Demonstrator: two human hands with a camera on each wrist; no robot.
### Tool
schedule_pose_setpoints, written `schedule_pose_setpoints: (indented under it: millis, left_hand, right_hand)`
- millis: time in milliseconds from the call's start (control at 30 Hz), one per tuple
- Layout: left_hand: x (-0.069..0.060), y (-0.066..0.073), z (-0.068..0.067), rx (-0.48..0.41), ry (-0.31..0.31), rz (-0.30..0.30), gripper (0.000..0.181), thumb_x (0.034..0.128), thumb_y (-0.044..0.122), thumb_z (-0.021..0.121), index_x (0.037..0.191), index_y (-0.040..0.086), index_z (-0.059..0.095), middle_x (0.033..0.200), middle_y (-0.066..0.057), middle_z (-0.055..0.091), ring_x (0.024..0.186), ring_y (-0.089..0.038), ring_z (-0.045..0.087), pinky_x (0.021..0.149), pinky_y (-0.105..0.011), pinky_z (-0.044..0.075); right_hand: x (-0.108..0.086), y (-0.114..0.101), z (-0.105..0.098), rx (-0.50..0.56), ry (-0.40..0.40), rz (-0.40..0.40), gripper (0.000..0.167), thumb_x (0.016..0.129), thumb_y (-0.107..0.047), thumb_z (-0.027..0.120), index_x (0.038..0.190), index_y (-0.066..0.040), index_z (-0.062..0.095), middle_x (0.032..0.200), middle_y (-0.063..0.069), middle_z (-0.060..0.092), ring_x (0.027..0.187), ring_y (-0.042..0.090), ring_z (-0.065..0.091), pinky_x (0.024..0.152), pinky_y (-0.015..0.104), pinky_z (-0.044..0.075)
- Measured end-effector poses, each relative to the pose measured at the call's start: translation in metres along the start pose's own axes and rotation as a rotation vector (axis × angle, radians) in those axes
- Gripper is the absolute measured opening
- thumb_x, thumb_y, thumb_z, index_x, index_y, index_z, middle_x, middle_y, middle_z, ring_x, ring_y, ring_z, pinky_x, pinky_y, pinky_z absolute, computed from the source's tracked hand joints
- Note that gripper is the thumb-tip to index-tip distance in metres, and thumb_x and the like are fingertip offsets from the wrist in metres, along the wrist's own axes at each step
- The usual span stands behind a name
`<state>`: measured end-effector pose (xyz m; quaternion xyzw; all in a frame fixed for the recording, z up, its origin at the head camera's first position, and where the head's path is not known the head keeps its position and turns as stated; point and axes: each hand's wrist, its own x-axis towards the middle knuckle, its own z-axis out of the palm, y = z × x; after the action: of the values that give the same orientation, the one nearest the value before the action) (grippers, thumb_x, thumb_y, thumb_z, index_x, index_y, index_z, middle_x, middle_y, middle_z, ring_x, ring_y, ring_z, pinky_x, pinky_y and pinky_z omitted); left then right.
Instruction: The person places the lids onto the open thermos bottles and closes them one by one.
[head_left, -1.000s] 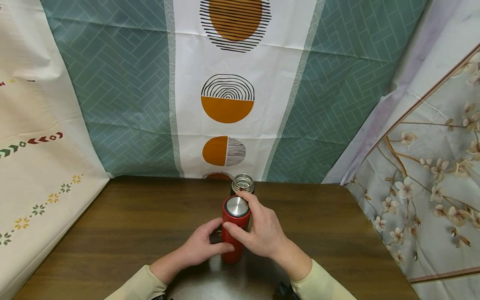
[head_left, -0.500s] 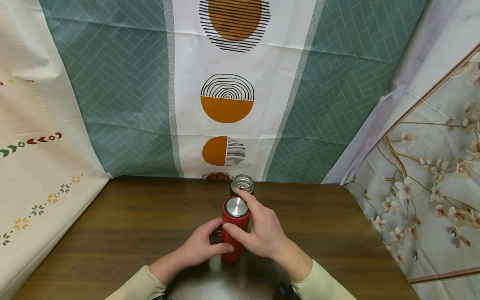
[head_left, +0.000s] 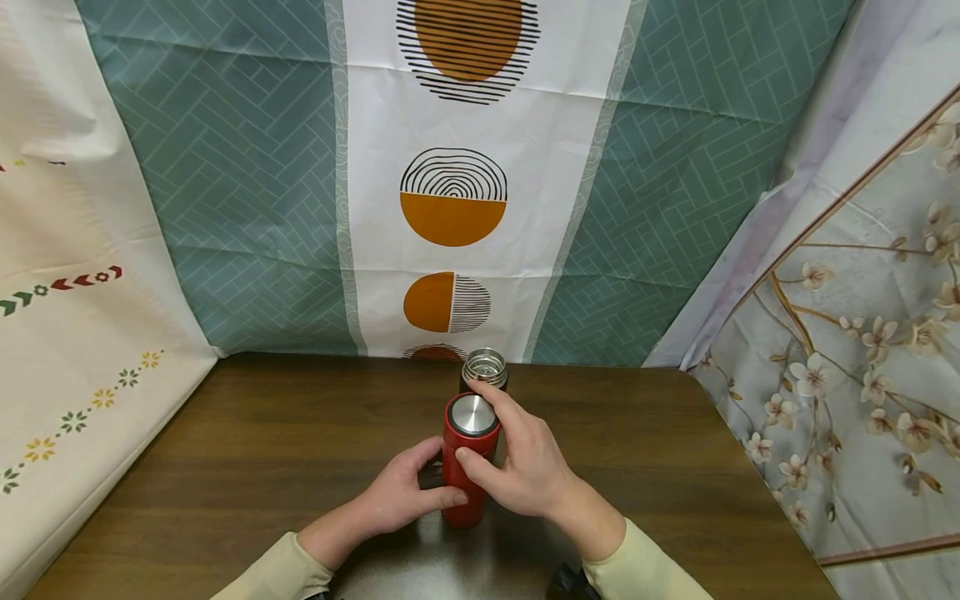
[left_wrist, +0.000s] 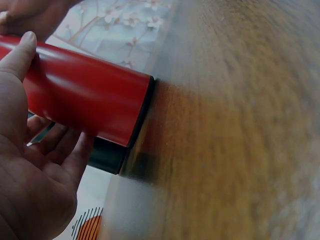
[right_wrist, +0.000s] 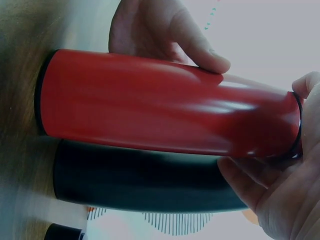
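A red vacuum flask with a steel-topped lid stands upright on the table. My left hand grips the flask's body from the left, thumb on the near side and fingers behind. Around its top, at the lid, my right hand curls from the right with the thumb in front. Just behind stands a dark flask, close against the red one in the right wrist view. Its bare steel mouth shows in the head view. The right fingers partly hide that dark flask.
The brown wooden table ends at a patterned cloth at the back. More cloth hangs on both sides. In the right wrist view, a small black object stands on the table beyond the dark flask; only part of it shows.
My right thumb has shifted slightly to the right across the top of the red flask. The left hand and both flasks stay in place.
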<state>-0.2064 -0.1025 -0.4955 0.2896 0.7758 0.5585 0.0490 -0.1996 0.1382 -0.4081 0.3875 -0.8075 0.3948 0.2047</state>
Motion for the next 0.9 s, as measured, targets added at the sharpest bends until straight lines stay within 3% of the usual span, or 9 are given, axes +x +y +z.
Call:
schedule_pose_setpoints:
  millis: [600, 900]
  left_hand:
    - [-0.0002, 0.0018, 0.0001, 0.013, 0.007, -0.02, 0.053, 0.1001, 0.029, 0.087, 0.148, 0.022, 0.065, 0.142, 0.006, 0.07, 0.133, -0.023, 0.065, 0.112, -0.056, 0.054]
    - [-0.0002, 0.0009, -0.0001, -0.007, -0.002, -0.011, 0.051, 0.1006, 0.027, 0.087, 0.147, 0.022, 0.065, 0.139, 0.006, 0.071, 0.132, -0.024, 0.066, 0.111, -0.053, 0.055]
  right_hand:
    - [0.0015, -0.0045, 0.0, 0.002, 0.042, 0.034, 0.072, 0.093, -0.027, 0.089, 0.152, -0.005, 0.056, 0.129, -0.001, 0.074, 0.111, 0.013, 0.075, 0.092, 0.036, 0.064]
    - [0.0006, -0.0033, 0.0017, 0.008, 0.066, 0.041, 0.075, 0.089, -0.027, 0.095, 0.148, -0.005, 0.055, 0.122, -0.001, 0.077, 0.104, 0.011, 0.075, 0.086, 0.033, 0.064]
